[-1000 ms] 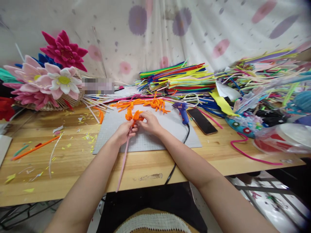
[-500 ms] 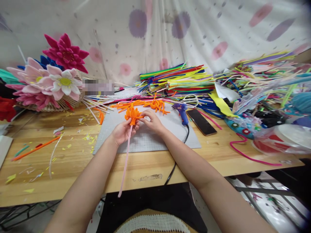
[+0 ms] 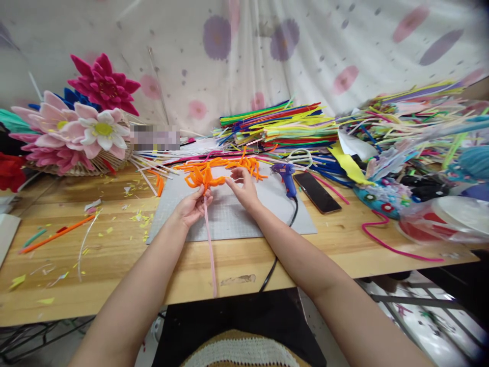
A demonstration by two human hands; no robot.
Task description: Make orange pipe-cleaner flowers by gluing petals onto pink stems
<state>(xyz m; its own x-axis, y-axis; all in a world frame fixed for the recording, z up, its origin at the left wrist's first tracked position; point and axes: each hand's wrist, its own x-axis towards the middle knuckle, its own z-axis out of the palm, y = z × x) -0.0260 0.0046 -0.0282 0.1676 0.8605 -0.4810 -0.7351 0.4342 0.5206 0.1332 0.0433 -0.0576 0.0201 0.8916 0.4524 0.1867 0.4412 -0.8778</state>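
Pale curtain point(image 3: 244, 66) with washed-out purple and pink blooms hangs behind the wooden surface point(image 3: 126, 280), whose left end runs out of view. Near its back left corner, plush-looking flowers point(image 3: 101, 127) with pointed petals crowd together, a red one cut off by the picture's edge; beside them, a pixelated patch hides whatever lies there. Yellow scraps point(image 3: 141, 216) and a fuzzy orange stick point(image 3: 57, 233) lie towards the left end.

Midway along, over a grey gridded mat point(image 3: 233, 224), the left hand point(image 3: 194, 207) is turned partly palm-up, its fingers pinching the base of an orange flower point(image 3: 204, 178) with fuzzy, looped petals. Its slim pink stem point(image 3: 209, 244) slants down towards the surface's front edge; the grip covers the join. Just right, the right hand point(image 3: 244, 191) has its fingers parted and curved, the thumb at a petal's tip; whether they touch cannot be told.

Farther right come a blue glue gun point(image 3: 286, 178), its black cord partly hidden by the forearm, and a dark phone point(image 3: 318, 192). Towards the back right corner, tangled fuzzy sticks point(image 3: 412, 112) blur together above a plastic-wrapped tub point(image 3: 439, 219).
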